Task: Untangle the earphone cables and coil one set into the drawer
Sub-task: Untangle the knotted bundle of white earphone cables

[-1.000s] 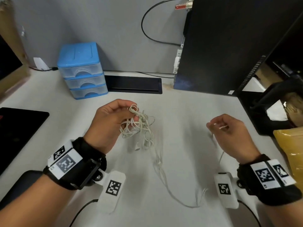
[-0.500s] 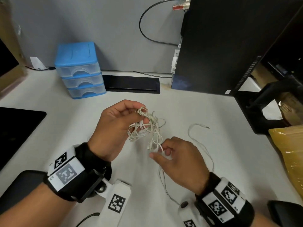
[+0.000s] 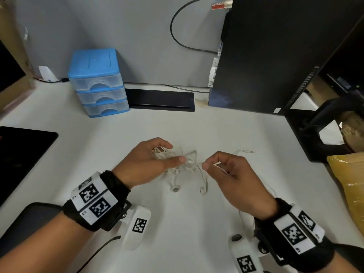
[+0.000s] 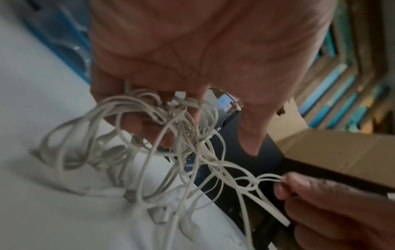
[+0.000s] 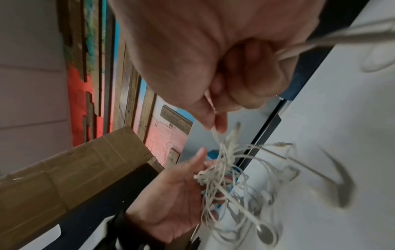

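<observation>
Untangling is barely begun: left hand [image 3: 144, 164] clutches the knotted earphone cables [image 3: 177, 160], right hand [image 3: 234, 174] pinches 1 strand; drawer unit [image 3: 98, 81] remains shut, nothing coiled.

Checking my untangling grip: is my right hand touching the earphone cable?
Touching: the left wrist view shows the right hand pinching a strand of the earphone cable.

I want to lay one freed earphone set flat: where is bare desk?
Bare white desk lies between the blue drawer unit and the left hand; more below the dangling earbuds. Between both hands, the tangled earphone cables crowd it.
</observation>
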A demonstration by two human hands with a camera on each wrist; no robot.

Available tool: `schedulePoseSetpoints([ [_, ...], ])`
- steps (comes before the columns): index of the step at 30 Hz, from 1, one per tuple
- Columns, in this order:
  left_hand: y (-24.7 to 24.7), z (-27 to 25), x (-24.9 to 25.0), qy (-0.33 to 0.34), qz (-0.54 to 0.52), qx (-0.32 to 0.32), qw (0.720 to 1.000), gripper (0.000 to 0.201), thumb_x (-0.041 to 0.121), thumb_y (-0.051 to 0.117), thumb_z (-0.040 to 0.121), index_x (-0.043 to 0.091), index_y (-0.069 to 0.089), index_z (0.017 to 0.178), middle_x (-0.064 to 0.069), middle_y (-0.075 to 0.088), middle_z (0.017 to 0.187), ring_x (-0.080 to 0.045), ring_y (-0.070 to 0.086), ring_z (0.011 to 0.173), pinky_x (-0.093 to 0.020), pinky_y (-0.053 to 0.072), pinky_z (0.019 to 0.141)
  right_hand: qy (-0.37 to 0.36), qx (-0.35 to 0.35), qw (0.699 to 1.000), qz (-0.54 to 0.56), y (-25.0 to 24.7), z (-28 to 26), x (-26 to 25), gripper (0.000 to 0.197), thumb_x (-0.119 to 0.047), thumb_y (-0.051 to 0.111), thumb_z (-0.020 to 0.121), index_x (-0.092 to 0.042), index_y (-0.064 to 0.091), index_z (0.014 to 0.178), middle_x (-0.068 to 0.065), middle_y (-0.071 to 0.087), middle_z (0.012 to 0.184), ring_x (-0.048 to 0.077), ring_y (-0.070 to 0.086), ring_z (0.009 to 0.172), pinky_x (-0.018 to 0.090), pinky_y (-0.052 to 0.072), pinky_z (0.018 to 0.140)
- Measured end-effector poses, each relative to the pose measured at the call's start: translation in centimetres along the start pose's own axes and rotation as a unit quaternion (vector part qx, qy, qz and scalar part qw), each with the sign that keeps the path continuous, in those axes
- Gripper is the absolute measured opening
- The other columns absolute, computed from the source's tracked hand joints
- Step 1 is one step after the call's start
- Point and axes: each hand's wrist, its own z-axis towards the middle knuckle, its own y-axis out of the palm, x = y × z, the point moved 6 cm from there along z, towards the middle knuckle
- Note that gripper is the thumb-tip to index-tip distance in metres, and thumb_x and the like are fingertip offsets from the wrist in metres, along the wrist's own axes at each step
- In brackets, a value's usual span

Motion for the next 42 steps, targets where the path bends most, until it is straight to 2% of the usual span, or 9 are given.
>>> schedulePoseSetpoints([
  [6,1.0,-1.1,0.2,0.096,0.326,-0.014,0.94,0.092,0.082,0.069,0.049,0.054,0.041,0.132,0.016,0.031,0.135,-0.011,0.026,0.13,-0.041,0.023,0.111,-0.012,-0.005,1.0,0.015,-0.3,-0.4,-1.0,0.018,-0.012,0.06,0.095,-0.004,0.068,0.082,-0.013,0.037,0.039,0.003,0.026,0.032,0.009,0.023,0.04],
  [9,2.2,-1.5,1.1,0.183,0.354,-0.016,0.917,0.066,0.069,0.072,0.064,0.052,0.051,0.124,0.022,0.025,0.149,-0.007,0.007,0.143,-0.048,-0.005,0.117,-0.004,-0.008,0.999,0.04,-0.6,-0.4,-1.4,0.018,-0.009,0.059,0.095,0.001,0.069,0.084,-0.014,0.035,0.038,0.003,0.023,0.033,0.008,0.022,0.039],
  [12,3.2,-2.1,1.8,0.244,0.252,-0.049,0.935,0.031,0.052,0.07,0.08,0.044,0.063,0.11,0.026,0.056,0.127,0.003,0.038,0.131,-0.041,0.005,0.118,-0.006,-0.007,0.999,0.045,-0.9,-0.3,-1.6,0.019,-0.01,0.058,0.094,0.0,0.069,0.083,-0.015,0.034,0.038,0.003,0.019,0.038,0.012,0.021,0.04],
  [16,3.6,-2.8,2.3,0.211,0.029,-0.162,0.963,0.02,0.027,0.07,0.089,0.034,0.067,0.108,0.016,0.07,0.087,-0.005,0.065,0.076,-0.021,0.047,0.08,0.001,0.028,0.998,0.062,-2.0,0.1,-0.9,0.015,-0.011,0.062,0.093,-0.004,0.072,0.084,-0.013,0.037,0.043,0.005,0.021,0.041,0.014,0.024,0.042],
  [23,2.9,-3.4,3.7,0.202,-0.092,-0.194,0.956,0.015,0.023,0.06,0.091,0.012,0.07,0.093,0.013,0.061,0.065,-0.005,0.049,0.058,-0.017,0.041,0.062,0.033,0.007,0.997,0.069,-3.2,0.4,-0.5,0.011,-0.007,0.064,0.091,-0.002,0.072,0.087,-0.015,0.054,0.046,0.001,0.04,0.035,0.008,0.031,0.039],
  [26,2.7,-2.8,3.2,0.172,-0.132,-0.203,0.955,0.017,0.025,0.059,0.095,0.012,0.068,0.089,0.005,0.052,0.062,-0.009,0.046,0.057,-0.022,0.04,0.061,0.03,-0.024,0.997,0.065,-3.1,0.2,-0.4,0.012,-0.013,0.067,0.09,-0.009,0.075,0.083,-0.005,0.051,0.054,0.004,0.027,0.039,0.013,0.025,0.041],
  [30,2.6,-2.6,2.8,0.145,-0.182,-0.239,0.943,0.018,0.021,0.077,0.077,0.017,0.069,0.093,0.004,0.06,0.071,-0.008,0.053,0.062,-0.02,0.046,0.061,0.027,-0.055,0.996,0.061,-2.9,0.1,-0.7,0.012,-0.004,0.062,0.092,0.004,0.07,0.087,-0.016,0.052,0.044,0.0,0.041,0.037,0.008,0.031,0.042],
  [34,2.8,-2.5,2.4,0.132,-0.135,-0.23,0.955,0.038,0.006,0.09,0.061,0.018,0.07,0.091,0.002,0.06,0.072,-0.013,0.049,0.063,-0.021,0.044,0.06,0.046,-0.019,0.997,0.058,-3.2,0.3,0.0,0.02,-0.019,0.067,0.09,-0.012,0.069,0.071,-0.008,0.035,0.045,0.013,0.021,0.045,0.023,0.021,0.044],
  [42,2.7,-2.1,2.0,0.116,-0.152,-0.196,0.962,0.023,0.038,0.078,0.079,0.016,0.074,0.079,-0.01,0.049,0.062,-0.024,0.037,0.051,-0.024,0.042,0.046,0.07,-0.003,0.985,0.155,-3.4,0.6,0.6,0.021,-0.027,0.07,0.082,-0.011,0.066,0.069,-0.004,0.026,0.047,0.015,0.015,0.046,0.021,0.017,0.041],
])
